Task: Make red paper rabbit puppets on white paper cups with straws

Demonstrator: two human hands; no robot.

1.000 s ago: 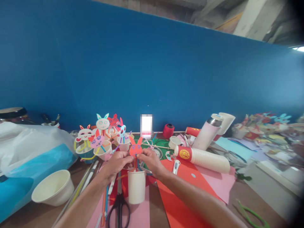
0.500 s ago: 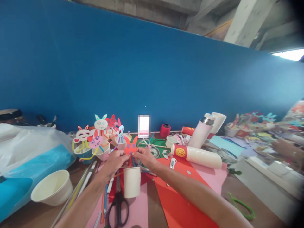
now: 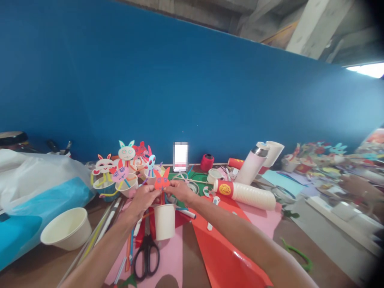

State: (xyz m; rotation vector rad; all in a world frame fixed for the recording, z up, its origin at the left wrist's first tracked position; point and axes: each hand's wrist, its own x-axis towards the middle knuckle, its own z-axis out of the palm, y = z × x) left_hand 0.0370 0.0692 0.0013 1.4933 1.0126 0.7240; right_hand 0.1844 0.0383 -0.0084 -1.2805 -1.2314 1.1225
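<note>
I see the left hand [image 3: 146,199] and right hand [image 3: 181,191] pinching an orange rabbit face [image 3: 161,182] above a white cup [image 3: 165,222].

A blue wall [image 3: 186,80] is rising behind the tabletop [image 3: 192,260], and a concrete beam [image 3: 318,30] is showing above it. A white-and-blue plastic bag [image 3: 45,180] is slumping at the left, with a bowl [image 3: 66,230] sitting just beside it. A bright, blurred screen [image 3: 181,155] is standing near the wall, and a red spool [image 3: 207,163] is resting right of it. Farther right, a flask [image 3: 250,167] is tilting, and pale-blue paper [image 3: 285,182] is lying beyond. A green loop [image 3: 308,263] is lying nearer.
</note>
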